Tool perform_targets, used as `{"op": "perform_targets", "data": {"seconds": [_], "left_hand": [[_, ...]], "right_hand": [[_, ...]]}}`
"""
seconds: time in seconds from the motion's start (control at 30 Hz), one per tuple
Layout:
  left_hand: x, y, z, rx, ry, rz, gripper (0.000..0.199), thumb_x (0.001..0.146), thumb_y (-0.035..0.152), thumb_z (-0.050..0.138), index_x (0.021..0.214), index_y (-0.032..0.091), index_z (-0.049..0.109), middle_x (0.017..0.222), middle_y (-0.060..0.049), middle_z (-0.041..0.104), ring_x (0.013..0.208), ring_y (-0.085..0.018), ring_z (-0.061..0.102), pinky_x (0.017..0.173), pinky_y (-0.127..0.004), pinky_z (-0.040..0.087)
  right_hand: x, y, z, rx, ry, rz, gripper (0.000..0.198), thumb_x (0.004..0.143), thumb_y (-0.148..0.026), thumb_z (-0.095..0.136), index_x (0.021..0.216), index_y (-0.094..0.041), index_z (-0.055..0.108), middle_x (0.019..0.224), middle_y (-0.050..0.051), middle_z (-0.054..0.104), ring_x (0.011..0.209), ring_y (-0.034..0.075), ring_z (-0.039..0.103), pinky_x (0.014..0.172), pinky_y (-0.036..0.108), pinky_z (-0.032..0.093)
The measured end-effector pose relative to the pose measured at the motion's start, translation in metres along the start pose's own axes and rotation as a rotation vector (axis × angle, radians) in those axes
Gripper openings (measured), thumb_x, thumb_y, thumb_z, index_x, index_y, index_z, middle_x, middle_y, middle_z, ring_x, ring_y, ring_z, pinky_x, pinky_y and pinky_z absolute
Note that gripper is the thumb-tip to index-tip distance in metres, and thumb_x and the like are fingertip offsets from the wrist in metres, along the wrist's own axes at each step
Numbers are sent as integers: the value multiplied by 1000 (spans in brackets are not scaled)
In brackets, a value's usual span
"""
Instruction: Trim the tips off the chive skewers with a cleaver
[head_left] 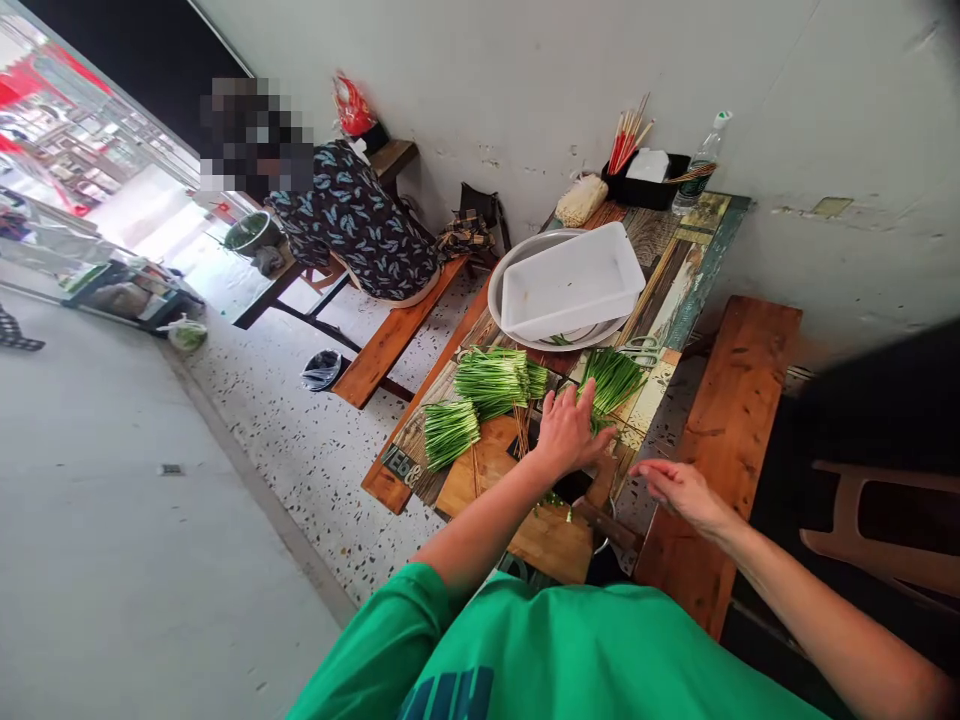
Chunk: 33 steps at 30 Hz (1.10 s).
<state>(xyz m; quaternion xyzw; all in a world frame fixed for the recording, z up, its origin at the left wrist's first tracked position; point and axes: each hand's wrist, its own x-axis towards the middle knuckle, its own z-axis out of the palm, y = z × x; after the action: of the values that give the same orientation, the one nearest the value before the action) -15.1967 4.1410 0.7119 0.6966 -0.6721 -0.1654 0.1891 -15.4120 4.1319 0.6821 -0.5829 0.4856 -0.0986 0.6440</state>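
Note:
My left hand [570, 430] reaches over the table with its fingers spread, at the near edge of a loose bunch of green chives [613, 382]. My right hand [679, 490] is off the table's right edge, fingers pressed together; what they pinch, if anything, I cannot make out. Beneath my left arm lies a round wooden cutting board [559, 545]. A knife with a wooden handle [611, 525] rests across its right side, its blade partly hidden. Left of my hand, trimmed chives on skewers are stacked in a pile [491, 380], with another skewered row [451, 433] nearer me.
A white plastic tub [574, 280] sits tilted in a metal basin [496, 300]. Behind are a black holder [660, 190], a water bottle [701, 165] and a bag of pale food [581, 200]. Benches [739, 400] flank the table. A person [352, 220] sits at another table.

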Motion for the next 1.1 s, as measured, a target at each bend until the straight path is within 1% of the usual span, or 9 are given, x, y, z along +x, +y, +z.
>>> {"op": "perform_targets", "data": {"seconds": [0.07,0.17,0.33,0.43,0.53,0.67,0.9,1.0,1.1], "left_hand": [[4,-6,-4,-54,66,14,75,88,45,55,151,16,25,143,-16,49,134,-29,42,115,-49,22],[-9,-29,-2,-109,92,-69,68,89,38,53,149,15,29,134,-15,57,127,-26,50,112,-45,31],[-58,-76,22,-177,1,-278,63,87,32,54,145,14,36,115,-13,67,106,-24,64,97,-38,48],[-86,-93,37,-179,-53,-347,62,86,30,54,144,16,37,110,-11,69,102,-23,65,95,-38,50],[-107,-99,46,-189,-86,-412,60,86,28,52,144,18,38,106,-9,70,99,-23,66,92,-38,51],[-125,-103,48,-222,-86,-446,59,86,29,53,142,19,41,105,-10,71,98,-23,67,91,-39,52],[-154,-111,54,-242,-91,-489,55,87,29,50,141,19,44,106,-10,70,95,-21,67,88,-36,53],[-165,-117,55,-225,-70,-505,54,86,28,51,139,18,46,106,-10,70,94,-21,67,88,-36,52],[-168,-132,51,-194,-59,-588,48,87,27,52,134,17,51,102,-8,71,89,-20,67,85,-34,53]], "right_hand": [[6,-6,-27,6,86,12,59,71,-73,54,89,-18,65,48,-7,35,43,7,24,44,24,14],[19,-14,-60,13,165,2,63,72,-72,54,99,-16,65,49,-8,36,42,7,25,43,24,16],[70,6,-87,-230,393,-216,57,83,-64,45,103,-16,68,53,-2,49,48,12,41,49,26,34],[107,39,-85,-467,451,-282,51,88,-55,39,106,-18,69,80,8,70,69,20,60,66,31,47],[132,71,-75,-654,395,-285,45,92,-43,35,107,-20,70,106,11,72,94,24,65,82,36,49],[145,93,-65,-929,331,-327,46,95,-36,29,105,-18,71,96,11,70,89,21,62,78,30,45],[149,86,-56,-1305,297,-350,48,99,-36,27,98,-19,72,80,7,59,75,18,47,65,28,29],[146,78,-53,-1359,337,-344,44,97,-37,32,110,-19,70,84,8,59,76,18,46,65,29,27],[137,70,-50,-1352,481,-389,41,93,-41,42,116,-16,67,91,10,60,80,20,48,68,30,30]]}}
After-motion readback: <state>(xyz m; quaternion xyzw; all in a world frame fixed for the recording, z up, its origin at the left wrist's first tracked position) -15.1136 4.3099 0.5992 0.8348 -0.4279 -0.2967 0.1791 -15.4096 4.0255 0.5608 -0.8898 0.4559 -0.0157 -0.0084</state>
